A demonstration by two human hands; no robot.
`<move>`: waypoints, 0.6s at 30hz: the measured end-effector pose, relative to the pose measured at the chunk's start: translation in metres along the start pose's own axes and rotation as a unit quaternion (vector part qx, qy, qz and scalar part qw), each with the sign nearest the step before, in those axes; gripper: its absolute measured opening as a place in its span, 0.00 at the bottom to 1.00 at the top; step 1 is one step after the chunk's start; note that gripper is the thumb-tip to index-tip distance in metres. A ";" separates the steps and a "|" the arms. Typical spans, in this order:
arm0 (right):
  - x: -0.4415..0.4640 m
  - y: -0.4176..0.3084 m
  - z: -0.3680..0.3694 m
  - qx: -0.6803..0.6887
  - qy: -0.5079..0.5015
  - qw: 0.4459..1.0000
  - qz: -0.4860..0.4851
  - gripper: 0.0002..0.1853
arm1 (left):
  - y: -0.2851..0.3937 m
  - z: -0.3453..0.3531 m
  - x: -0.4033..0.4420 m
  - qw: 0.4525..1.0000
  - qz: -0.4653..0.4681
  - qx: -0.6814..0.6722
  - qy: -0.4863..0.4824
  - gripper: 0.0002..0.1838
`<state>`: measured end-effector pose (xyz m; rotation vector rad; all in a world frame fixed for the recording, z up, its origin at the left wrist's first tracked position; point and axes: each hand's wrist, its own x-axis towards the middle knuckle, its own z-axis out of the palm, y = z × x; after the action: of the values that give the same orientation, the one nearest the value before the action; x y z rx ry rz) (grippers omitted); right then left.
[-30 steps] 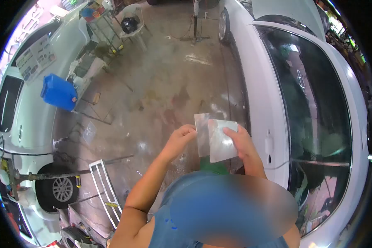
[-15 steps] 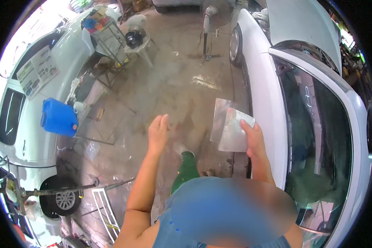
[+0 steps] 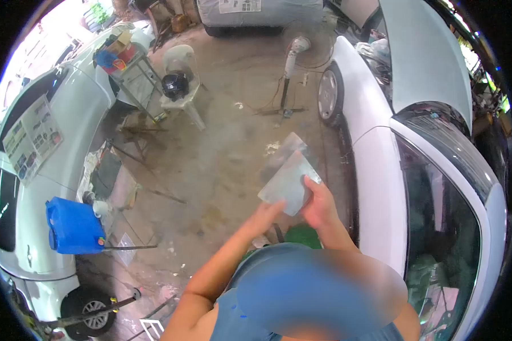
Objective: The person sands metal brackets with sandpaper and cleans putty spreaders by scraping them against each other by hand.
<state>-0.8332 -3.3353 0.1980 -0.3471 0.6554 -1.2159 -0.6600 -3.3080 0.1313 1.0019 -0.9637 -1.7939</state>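
My right hand [image 3: 320, 209] grips thin, flat grey sheets, its thumb on the front face. The nearer sheet [image 3: 293, 184] is pale and opaque; a darker sheet [image 3: 293, 145] shows behind its upper edge. What the sheets are made of I cannot make out. At the lower left edge of the nearer sheet is my left hand [image 3: 265, 217], its fingertips overlapping that edge. Those fingers are smeared, so whether they pinch the sheet does not show.
A white car [image 3: 375, 187] with its hood raised stands close on my right. To the left are another white car [image 3: 37, 221], a blue jerrycan [image 3: 74, 226] and a metal stand [image 3: 148, 71]. Ahead are a plastic chair [image 3: 182, 99] with a black helmet [image 3: 175, 85] and a pedestal fan [image 3: 293, 59].
My left hand has moved right, from apart to the sheets' lower edge. The sheets have shifted left and tilted in my right hand. The view has tipped up, showing more of the far end.
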 end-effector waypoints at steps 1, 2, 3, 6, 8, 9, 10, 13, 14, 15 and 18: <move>0.019 0.006 0.007 0.008 -0.001 1.000 0.011 0.22 | 0.009 -0.008 0.015 0.999 0.007 -0.033 0.018 0.28; 0.043 0.005 0.009 0.008 0.028 1.000 -0.005 0.21 | 0.022 -0.016 0.037 0.997 0.022 -0.064 0.034 0.28; 0.067 0.003 0.006 0.008 0.058 0.998 -0.022 0.20 | 0.036 -0.027 0.057 0.994 0.037 -0.095 0.048 0.27; 0.130 -0.041 0.024 -0.099 0.196 0.968 -0.122 0.16 | 0.081 -0.055 0.084 0.971 -0.045 -0.218 0.084 0.32; 0.173 -0.062 0.018 -0.267 0.226 0.919 -0.183 0.14 | 0.092 -0.083 0.119 0.986 -0.046 -0.124 0.106 0.32; 0.199 -0.068 0.015 -0.377 0.197 0.881 -0.206 0.14 | 0.102 -0.092 0.139 0.989 -0.043 -0.077 0.118 0.32; 0.224 -0.072 0.015 -0.481 0.164 0.831 -0.227 0.14 | 0.119 -0.094 0.159 0.992 -0.039 -0.036 0.112 0.35; 0.270 -0.069 0.070 -0.630 -0.270 0.602 -0.409 0.22 | 0.129 -0.128 0.240 0.994 0.064 0.043 0.073 0.41; 0.287 -0.067 0.090 -0.605 -0.391 0.557 -0.414 0.24 | 0.130 -0.142 0.270 0.993 0.082 0.047 0.069 0.43; 0.312 -0.071 0.102 -0.586 -0.390 0.587 -0.401 0.25 | 0.138 -0.150 0.296 0.994 0.071 0.020 0.078 0.44; 0.412 -0.076 0.115 -0.573 -0.321 0.665 -0.357 0.28 | 0.191 -0.149 0.330 0.981 0.143 0.076 0.106 0.44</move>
<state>-0.7360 -3.7589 0.2157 -2.1816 0.5806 -1.1037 -0.5760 -3.7072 0.1625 1.0641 -1.0630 -1.3638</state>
